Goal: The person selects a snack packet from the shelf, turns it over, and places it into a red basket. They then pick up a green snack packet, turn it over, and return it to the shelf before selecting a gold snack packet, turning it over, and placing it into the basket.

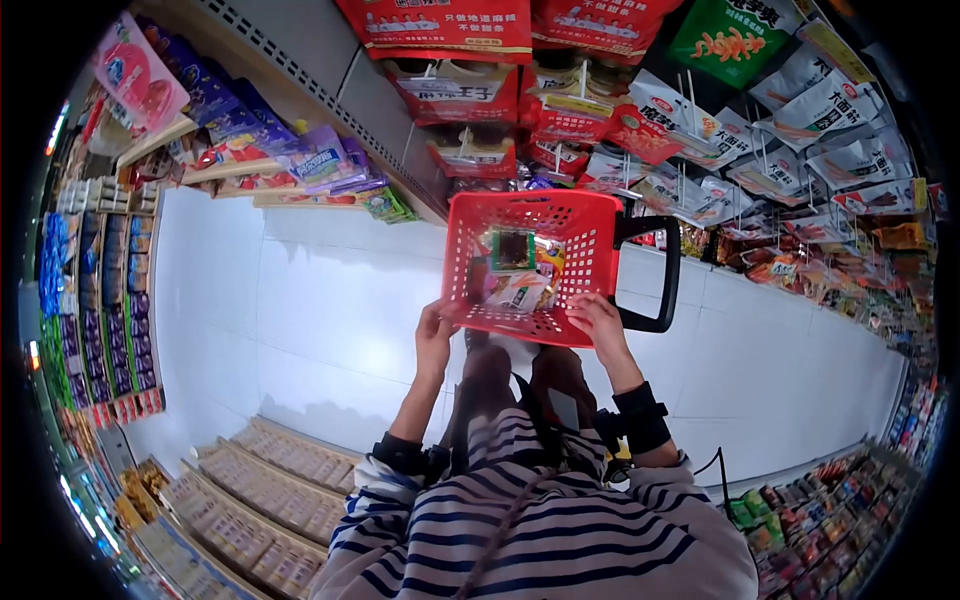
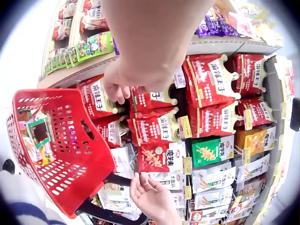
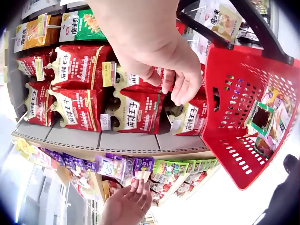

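A red plastic basket point(image 1: 592, 235) with a black handle point(image 1: 672, 285) is in front of the person in the head view. Inside lie a green-edged packet point(image 1: 513, 251), a whitish packet point(image 1: 520, 293) and other small packs. My left hand point(image 1: 433, 335) overlaps the basket's near left corner there, fingers loosely bent. Toward the near right side, my right hand point(image 1: 598, 322) overlaps the rim with relaxed fingers. Both wrist views show the left hand point(image 2: 129, 77) and right hand point(image 3: 161, 63) apart from the basket, nothing held, with red snack bags point(image 2: 211, 79) behind them.
Hanging white snack packs point(image 1: 830, 115) and a green bag point(image 1: 725, 45) fill the rack ahead and right. Purple packets point(image 1: 325, 160) line a shelf at left. Low shelves point(image 1: 250, 500) stand behind on the left, and more packets point(image 1: 820, 510) behind on the right. Pale floor tiles point(image 1: 340, 290) lie between.
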Demonstrator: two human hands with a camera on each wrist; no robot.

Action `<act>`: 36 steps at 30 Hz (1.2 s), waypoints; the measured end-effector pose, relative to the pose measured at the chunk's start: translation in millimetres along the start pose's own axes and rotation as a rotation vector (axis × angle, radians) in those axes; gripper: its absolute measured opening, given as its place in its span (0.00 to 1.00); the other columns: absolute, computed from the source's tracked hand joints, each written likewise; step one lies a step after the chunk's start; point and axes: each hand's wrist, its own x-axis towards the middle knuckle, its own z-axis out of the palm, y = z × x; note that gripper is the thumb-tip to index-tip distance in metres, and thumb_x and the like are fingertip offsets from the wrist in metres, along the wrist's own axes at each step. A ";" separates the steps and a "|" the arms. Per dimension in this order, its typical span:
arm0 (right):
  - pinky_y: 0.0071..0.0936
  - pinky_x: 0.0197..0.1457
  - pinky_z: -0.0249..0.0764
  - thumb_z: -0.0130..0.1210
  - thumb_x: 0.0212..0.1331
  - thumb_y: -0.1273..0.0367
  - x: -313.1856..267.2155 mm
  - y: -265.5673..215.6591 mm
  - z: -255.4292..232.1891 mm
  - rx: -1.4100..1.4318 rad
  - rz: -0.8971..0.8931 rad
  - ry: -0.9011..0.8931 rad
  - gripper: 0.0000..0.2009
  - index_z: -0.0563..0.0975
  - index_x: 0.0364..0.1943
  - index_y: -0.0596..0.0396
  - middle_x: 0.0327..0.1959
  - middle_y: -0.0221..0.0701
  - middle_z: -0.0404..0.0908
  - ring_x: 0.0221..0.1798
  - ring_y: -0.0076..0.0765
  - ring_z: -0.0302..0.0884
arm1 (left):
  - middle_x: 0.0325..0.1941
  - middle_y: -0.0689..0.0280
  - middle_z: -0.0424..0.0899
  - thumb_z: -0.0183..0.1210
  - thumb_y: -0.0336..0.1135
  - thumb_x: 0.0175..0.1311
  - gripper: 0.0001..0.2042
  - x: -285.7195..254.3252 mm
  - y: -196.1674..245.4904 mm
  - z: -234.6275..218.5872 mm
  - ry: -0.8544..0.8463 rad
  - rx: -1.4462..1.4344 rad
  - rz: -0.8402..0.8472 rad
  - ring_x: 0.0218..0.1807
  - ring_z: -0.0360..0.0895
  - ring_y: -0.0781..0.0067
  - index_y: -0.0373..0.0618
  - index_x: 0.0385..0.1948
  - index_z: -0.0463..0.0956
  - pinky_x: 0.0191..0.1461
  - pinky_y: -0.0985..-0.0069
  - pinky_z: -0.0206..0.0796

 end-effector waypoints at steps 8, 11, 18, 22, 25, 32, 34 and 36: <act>0.22 0.42 0.70 0.44 0.56 0.67 -2.9 61.1 53.4 0.137 -0.022 0.084 0.09 0.70 0.37 0.57 0.36 0.34 0.74 0.37 0.28 0.73 | 0.42 0.67 0.74 0.42 0.30 0.60 0.11 32.3 -8.4 -48.6 -0.198 0.121 -0.105 0.43 0.71 0.77 0.43 0.44 0.64 0.44 0.79 0.62; 0.25 0.45 0.69 0.40 0.57 0.70 -10.0 66.3 68.9 0.145 -0.003 0.161 0.09 0.70 0.36 0.58 0.37 0.35 0.74 0.39 0.30 0.73 | 0.41 0.67 0.74 0.41 0.27 0.59 0.11 45.6 -19.8 -58.9 -0.257 0.138 -0.144 0.42 0.71 0.77 0.43 0.43 0.64 0.44 0.79 0.62; 0.24 0.43 0.70 0.42 0.55 0.69 -16.5 83.6 74.2 0.205 0.004 0.244 0.08 0.71 0.35 0.56 0.36 0.34 0.75 0.37 0.28 0.73 | 0.41 0.65 0.73 0.41 0.25 0.57 0.11 65.3 -72.0 -58.1 -0.329 0.183 -0.284 0.42 0.71 0.75 0.43 0.42 0.65 0.43 0.78 0.63; 0.22 0.41 0.70 0.44 0.55 0.68 -16.7 96.1 60.2 0.224 -0.003 0.275 0.08 0.71 0.35 0.58 0.35 0.34 0.75 0.36 0.28 0.73 | 0.38 0.65 0.75 0.42 0.26 0.57 0.11 66.1 -99.6 -48.3 -0.339 0.328 -0.192 0.39 0.73 0.76 0.41 0.41 0.66 0.40 0.80 0.63; 0.22 0.41 0.70 0.44 0.55 0.68 -20.6 105.3 46.6 0.248 -0.019 0.291 0.08 0.71 0.35 0.58 0.35 0.34 0.75 0.36 0.28 0.73 | 0.36 0.65 0.75 0.43 0.26 0.57 0.10 66.6 -120.8 -46.4 -0.346 0.428 -0.079 0.37 0.73 0.76 0.41 0.41 0.66 0.38 0.81 0.63; 0.27 0.45 0.68 0.40 0.56 0.68 -38.4 119.5 8.0 0.204 -0.009 0.326 0.10 0.70 0.35 0.57 0.37 0.34 0.74 0.39 0.31 0.73 | 0.33 0.65 0.75 0.46 0.25 0.55 0.09 72.5 -144.8 -29.2 -0.369 0.534 -0.009 0.36 0.73 0.77 0.39 0.38 0.66 0.37 0.82 0.64; 0.27 0.45 0.68 0.40 0.56 0.68 -39.4 130.0 -7.2 0.226 -0.028 0.334 0.10 0.70 0.36 0.57 0.37 0.35 0.74 0.40 0.31 0.72 | 0.32 0.64 0.75 0.47 0.23 0.54 0.09 78.7 -148.2 -23.2 -0.414 0.543 0.048 0.36 0.73 0.77 0.39 0.37 0.66 0.38 0.81 0.65; 0.27 0.46 0.68 0.40 0.56 0.68 -40.5 133.0 -16.7 0.215 -0.038 0.332 0.10 0.70 0.36 0.58 0.37 0.35 0.74 0.40 0.30 0.72 | 0.32 0.64 0.75 0.47 0.23 0.53 0.09 90.8 -149.9 -15.8 -0.388 0.643 0.199 0.36 0.73 0.77 0.38 0.37 0.66 0.39 0.82 0.65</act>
